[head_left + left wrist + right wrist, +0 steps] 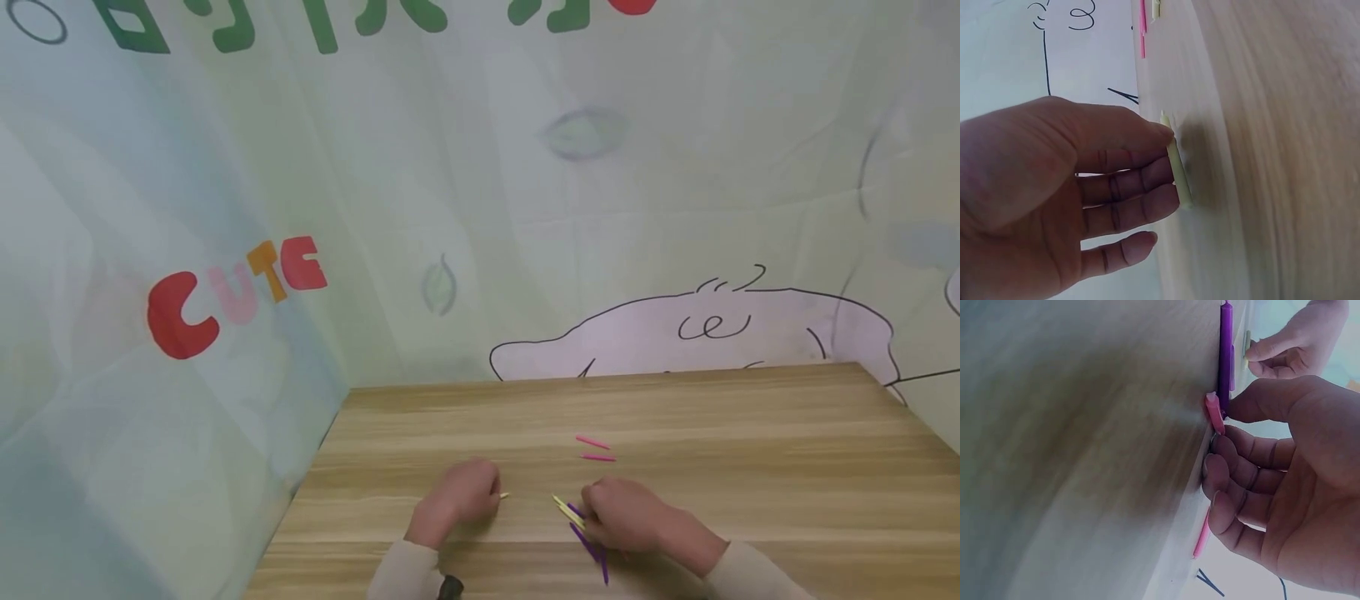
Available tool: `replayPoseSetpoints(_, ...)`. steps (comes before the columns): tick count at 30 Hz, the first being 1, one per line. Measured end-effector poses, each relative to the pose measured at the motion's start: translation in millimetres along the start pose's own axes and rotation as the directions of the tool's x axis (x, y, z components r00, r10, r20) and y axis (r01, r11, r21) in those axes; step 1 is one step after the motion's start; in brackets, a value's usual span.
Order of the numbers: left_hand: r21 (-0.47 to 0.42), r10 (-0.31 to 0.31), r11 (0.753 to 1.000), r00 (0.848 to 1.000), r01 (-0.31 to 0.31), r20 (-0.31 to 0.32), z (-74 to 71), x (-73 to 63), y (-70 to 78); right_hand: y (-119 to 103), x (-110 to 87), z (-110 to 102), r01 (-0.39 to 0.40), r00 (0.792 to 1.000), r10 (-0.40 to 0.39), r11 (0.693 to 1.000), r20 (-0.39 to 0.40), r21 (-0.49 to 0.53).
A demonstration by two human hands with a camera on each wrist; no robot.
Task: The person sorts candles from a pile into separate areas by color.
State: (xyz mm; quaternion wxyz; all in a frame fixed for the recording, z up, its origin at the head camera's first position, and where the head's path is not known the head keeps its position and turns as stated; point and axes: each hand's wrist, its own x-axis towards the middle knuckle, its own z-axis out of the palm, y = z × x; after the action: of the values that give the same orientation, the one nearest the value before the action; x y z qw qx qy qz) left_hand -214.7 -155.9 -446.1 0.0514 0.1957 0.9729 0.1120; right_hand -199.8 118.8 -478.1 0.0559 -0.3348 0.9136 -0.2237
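My left hand (467,492) is low over the table, pinching a thin pale yellow candle (1178,167) between thumb and fingertips. The candle slants close to the wood, its tip showing above the thumb. To the right, my right hand (626,515) reaches into a loose group of candles. Its thumb and curled fingers pinch the end of a pink candle (1214,411). A purple candle (1226,356) lies right at that thumb. Yellow candles (572,515) and more purple candles (584,542) stick out beside the right hand, which partly hides them.
Two pink candles (592,442) lie farther back on the wooden table (420,425). Behind the table's far edge hangs a pale printed cloth (465,192) with coloured letters and line drawings. It also runs along the left side.
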Motion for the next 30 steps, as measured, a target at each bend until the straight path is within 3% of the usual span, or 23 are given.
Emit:
replayPoseSetpoints(10,-0.011,-0.016,1.0,1.0,0.016,0.001,0.1,0.2,-0.3,0.3,-5.6,-9.9,0.001,1.0,-0.001,1.0,0.003,0.017)
replayPoseSetpoints(21,-0.012,-0.022,1.0,1.0,0.022,0.003,2.3,-2.1,-0.1,0.0,-13.3,-19.6,-0.014,0.996,0.014,1.0,0.086,-0.001)
replayPoseSetpoints(30,-0.008,-0.012,1.0,1.0,0.012,0.004,2.0,-0.7,0.9,-0.2,-12.7,-13.3,-0.025,0.999,0.027,0.999,0.044,-0.04)
